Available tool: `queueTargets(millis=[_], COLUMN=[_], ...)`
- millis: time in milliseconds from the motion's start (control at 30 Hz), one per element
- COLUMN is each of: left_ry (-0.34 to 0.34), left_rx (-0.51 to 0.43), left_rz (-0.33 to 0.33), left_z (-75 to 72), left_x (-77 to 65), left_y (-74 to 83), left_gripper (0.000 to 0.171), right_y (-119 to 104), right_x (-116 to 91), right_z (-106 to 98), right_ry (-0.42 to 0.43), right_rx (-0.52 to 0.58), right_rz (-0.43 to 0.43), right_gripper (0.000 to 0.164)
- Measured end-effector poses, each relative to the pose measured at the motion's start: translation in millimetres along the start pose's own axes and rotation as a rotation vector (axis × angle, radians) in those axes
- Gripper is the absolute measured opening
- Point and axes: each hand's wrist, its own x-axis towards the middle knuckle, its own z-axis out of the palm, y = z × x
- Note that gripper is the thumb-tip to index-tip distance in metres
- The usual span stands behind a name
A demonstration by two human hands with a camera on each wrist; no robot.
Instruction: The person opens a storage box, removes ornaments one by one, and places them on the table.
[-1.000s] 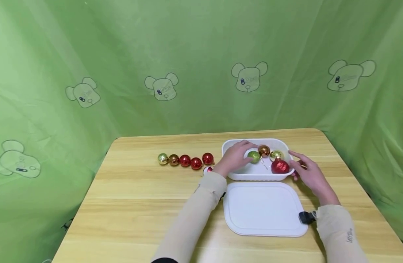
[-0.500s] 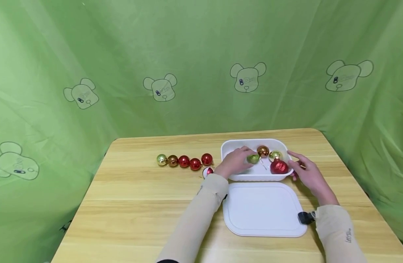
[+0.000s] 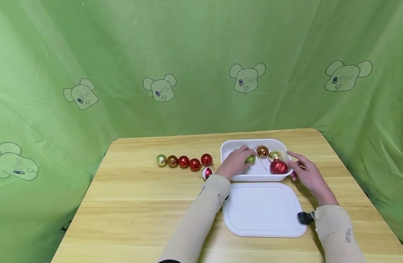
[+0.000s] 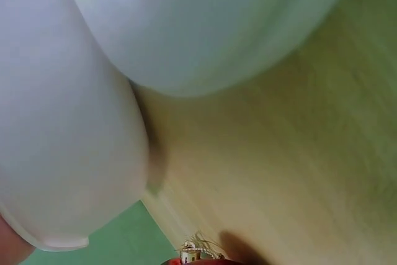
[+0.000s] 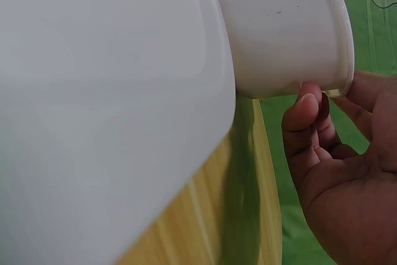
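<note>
The left hand (image 3: 233, 163) is reaching over the near left side of the white box (image 3: 254, 178), its fingers and thumb pinching the green ball (image 3: 250, 159) inside. The right hand (image 3: 308, 174) is gripping the box's right end, fingers curling under the rim. Farther right in the box, a copper ball (image 3: 262, 151), a gold ball (image 3: 275, 156) and a larger red ornament (image 3: 279, 167) are lying close together. A white lid (image 3: 264, 210) is lying flat just near of the box. To the left, five shiny balls (image 3: 183, 161) are forming a rough row on the wooden table (image 3: 139, 212), a red-and-white ball (image 3: 206, 173) sitting near its right end. A green cloth (image 3: 201, 44) is hanging at the far side.
</note>
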Motion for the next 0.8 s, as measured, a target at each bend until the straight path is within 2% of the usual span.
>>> queueTargets(millis=[500,800], left_ry=[0.038,0.069], left_rx=[0.021,-0.042], left_rz=[0.047,0.092], left_z=[1.1,-9.0], left_x=[-0.4,-6.1], left_y=[-2.8,-5.6], left_gripper=[0.037,0.038], right_y=[-0.3,0.8], right_x=[-0.2,0.2], right_z=[-1.3,-1.0], right_ry=[-0.008,-0.009], right_rx=[0.002,0.002], right_rz=[-0.002,0.005], right_gripper=[0.059,0.059])
